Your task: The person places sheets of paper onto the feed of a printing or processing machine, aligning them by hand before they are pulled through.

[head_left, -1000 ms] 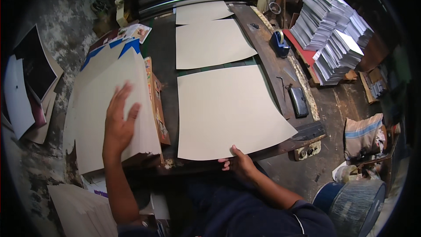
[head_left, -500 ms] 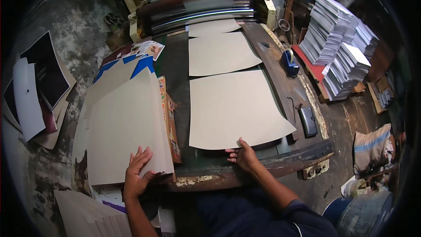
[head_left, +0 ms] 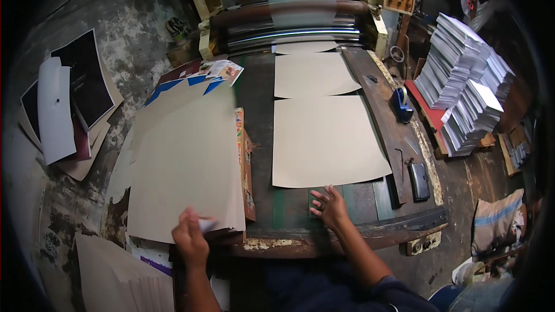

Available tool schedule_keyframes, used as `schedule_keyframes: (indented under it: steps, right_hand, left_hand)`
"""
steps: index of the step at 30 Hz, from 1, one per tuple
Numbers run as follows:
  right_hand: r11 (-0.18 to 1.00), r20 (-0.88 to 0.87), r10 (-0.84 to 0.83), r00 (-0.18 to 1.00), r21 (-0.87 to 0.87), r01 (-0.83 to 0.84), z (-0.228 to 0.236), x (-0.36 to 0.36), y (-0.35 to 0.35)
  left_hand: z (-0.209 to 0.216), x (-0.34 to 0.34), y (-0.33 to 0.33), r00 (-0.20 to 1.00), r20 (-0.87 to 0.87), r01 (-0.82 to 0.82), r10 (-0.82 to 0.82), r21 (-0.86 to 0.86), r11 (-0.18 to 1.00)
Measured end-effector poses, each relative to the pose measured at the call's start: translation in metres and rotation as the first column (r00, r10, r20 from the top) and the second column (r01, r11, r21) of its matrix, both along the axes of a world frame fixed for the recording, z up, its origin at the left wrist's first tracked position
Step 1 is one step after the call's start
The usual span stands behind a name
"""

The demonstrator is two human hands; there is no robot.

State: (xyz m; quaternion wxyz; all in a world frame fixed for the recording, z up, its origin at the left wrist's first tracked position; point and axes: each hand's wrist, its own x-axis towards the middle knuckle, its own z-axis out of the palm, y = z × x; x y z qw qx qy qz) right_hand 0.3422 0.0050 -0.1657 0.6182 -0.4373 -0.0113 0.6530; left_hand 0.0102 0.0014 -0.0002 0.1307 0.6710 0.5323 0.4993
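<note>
1. The left hand (head_left: 191, 240), spread on the stack of board sheets (head_left: 185, 156) earlier, is now at its near edge, fingers drawn together and partly curled; blur hides whether it grips a sheet.
2. The right hand (head_left: 331, 208) is loosely open with nothing in its grasp, fingertips just beside the front sheet (head_left: 329, 141).
3. That sheet lies on the table (head_left: 259, 110), farther from the table's near edge than before; the farthest sheet (head_left: 305, 47) shows less before the rollers (head_left: 295, 37).
</note>
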Motion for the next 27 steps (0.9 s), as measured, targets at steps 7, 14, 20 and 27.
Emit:
schedule_keyframes:
  steps: [7, 14, 20, 27]
  right_hand:
    - [0.814, 0.139, 0.426, 0.894, 0.373, -0.446, 0.071, 0.003, -0.047]
    - [0.937, 0.038, 0.337, 0.941, 0.082, -0.339, 0.027, 0.011, -0.104]
    - [0.939, 0.064, 0.345, 0.937, -0.030, -0.344, -0.009, -0.001, -0.182]
    - [0.942, 0.046, 0.327, 0.944, -0.091, -0.322, -0.005, -0.001, -0.198]
  left_hand:
    - [0.021, 0.041, -0.030, 0.764, -0.216, 0.615, -0.608, -0.043, 0.788]
    - [0.018, 0.005, -0.003, 0.843, -0.339, 0.397, -0.418, -0.132, 0.908]
    - [0.001, -0.019, 0.010, 0.930, -0.109, 0.308, -0.352, -0.294, 0.905]
    - [-0.005, -0.011, 0.019, 0.916, 0.163, 0.401, -0.366, -0.378, 0.835]
